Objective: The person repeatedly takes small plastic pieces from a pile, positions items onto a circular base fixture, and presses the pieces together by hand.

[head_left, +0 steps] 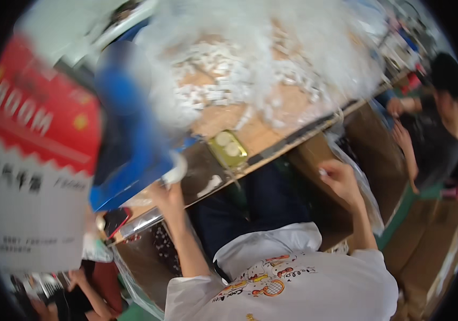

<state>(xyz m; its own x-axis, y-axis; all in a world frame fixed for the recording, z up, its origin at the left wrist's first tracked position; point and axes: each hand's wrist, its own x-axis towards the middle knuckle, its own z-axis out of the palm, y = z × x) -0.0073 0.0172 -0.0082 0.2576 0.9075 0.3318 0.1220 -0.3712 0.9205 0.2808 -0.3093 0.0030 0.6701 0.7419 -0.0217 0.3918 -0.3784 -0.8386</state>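
Note:
My right hand point(341, 184) is raised over an open carton to the right of my lap, its fingers pinched round a small white piece point(323, 172). At the table's front edge, my left hand point(169, 197) reaches up to a blue bench machine point(138, 139), just below a white round part point(176, 168) on it. The fingers of that hand are partly hidden and smeared, so their grip is unclear. Between the hands, a yellow-green tin point(228, 148) with pale round pieces inside sits near the edge. A small white strip point(211, 184) lies beside my left hand.
Many small white pieces point(215, 80) and clear plastic bags point(320, 37) cover the table point(271, 136). A red and white panel point(36, 176) blocks the left. A red-edged phone point(115, 220) lies nearby. Cartons point(426, 241) stand right. Other people point(435, 128) work at both sides.

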